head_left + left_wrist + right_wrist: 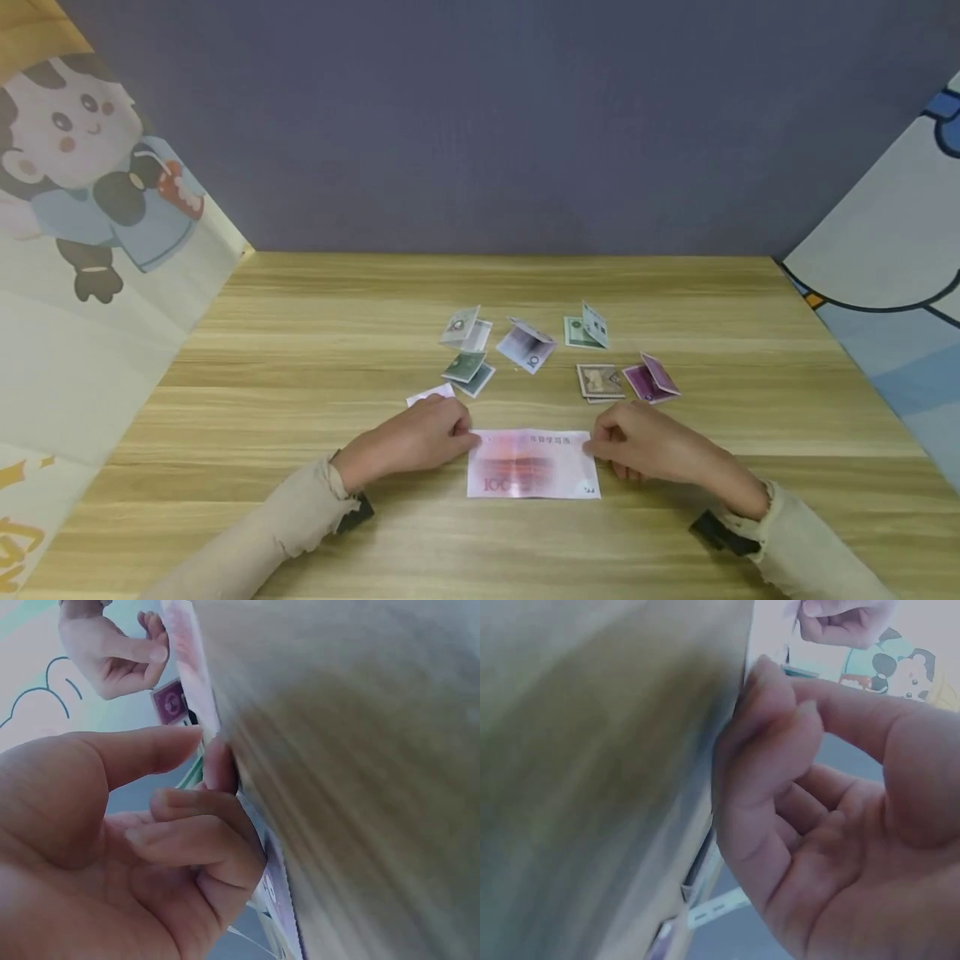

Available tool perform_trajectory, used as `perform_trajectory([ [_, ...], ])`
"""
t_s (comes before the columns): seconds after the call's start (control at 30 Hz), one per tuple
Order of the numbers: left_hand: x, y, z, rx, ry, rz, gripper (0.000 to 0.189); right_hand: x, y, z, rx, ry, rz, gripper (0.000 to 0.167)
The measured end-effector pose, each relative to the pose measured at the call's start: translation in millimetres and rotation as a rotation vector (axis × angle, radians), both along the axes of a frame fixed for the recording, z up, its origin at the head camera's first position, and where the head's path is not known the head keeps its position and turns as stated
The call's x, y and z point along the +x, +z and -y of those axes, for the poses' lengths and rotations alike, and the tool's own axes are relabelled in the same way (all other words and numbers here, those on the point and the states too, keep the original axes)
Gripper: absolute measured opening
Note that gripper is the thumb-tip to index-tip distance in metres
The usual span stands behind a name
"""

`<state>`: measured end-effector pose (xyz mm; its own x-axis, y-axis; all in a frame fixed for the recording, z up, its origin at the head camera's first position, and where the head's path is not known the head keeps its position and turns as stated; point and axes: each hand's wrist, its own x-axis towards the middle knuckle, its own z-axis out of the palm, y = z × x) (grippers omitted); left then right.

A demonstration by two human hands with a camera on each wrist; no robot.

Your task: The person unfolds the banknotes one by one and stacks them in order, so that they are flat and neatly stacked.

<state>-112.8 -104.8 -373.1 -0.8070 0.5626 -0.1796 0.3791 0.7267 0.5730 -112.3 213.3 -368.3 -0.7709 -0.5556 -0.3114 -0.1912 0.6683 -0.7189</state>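
A pink 100 banknote (534, 479), printed with Chinese characters, lies spread with a crease down its middle in the head view. My left hand (412, 435) pinches its upper left corner between thumb and forefinger. At the right edge, near the top, my right hand (663, 448) pinches it the same way. The left wrist view shows the note (193, 667) edge-on beyond the left thumb (154, 754). In the right wrist view the curled right fingers (757, 772) stand at the note's (766, 634) near end. Another pale note (429, 395) lies partly hidden behind the left hand.
Several folded notes stand or lie beyond the hands: a grey one (459, 327), a dark green one (465, 367), a blue-violet 10 (525, 343), a light green one (581, 333), a brown one (600, 382) and a purple one (649, 382). A dark wall (510, 125) closes the wooden table's (300, 333) back.
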Motion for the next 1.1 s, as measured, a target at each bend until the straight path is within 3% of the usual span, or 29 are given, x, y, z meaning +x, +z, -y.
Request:
perform_trajectory([
  [0.1, -0.8, 3.5, 1.4, 0.000, -0.021, 0.013, 0.041, -2.4, 5.1, -1.3, -0.003, -0.029, -0.091, 0.025],
  [0.17, -0.5, 7.0, 2.7, 0.014, -0.025, 0.032, 0.037, -4.6, 8.5, -1.5, -0.001, -0.039, -0.209, 0.023],
  [0.27, -1.2, 11.7, 5.4, 0.045, -0.010, 0.056, 0.029, -9.6, 13.0, 0.6, -0.008, -0.069, -0.376, 0.019],
  [0.37, -4.7, 15.7, 8.2, 0.090, 0.022, 0.026, 0.021, -16.1, 18.5, 4.4, -0.025, -0.110, -0.460, 0.016],
  [0.57, -18.5, 23.8, 15.1, 0.226, 0.087, -0.154, 0.015, -36.1, 30.3, 14.0, -0.017, -0.168, -0.502, 0.009],
  [0.87, -40.2, 26.4, 24.2, 0.382, 0.183, -0.217, 0.009, -69.1, 46.0, 17.9, 0.059, -0.194, -0.609, 0.009],
  [0.97, -48.4, 25.1, 28.3, 0.422, 0.222, -0.240, 0.009, -79.7, 46.3, 23.6, 0.070, -0.182, -0.612, 0.010],
  [1.1, -58.5, 22.9, 33.6, 0.489, 0.289, -0.213, 0.009, -91.4, 41.1, 36.6, 0.103, -0.152, -0.564, 0.017],
])
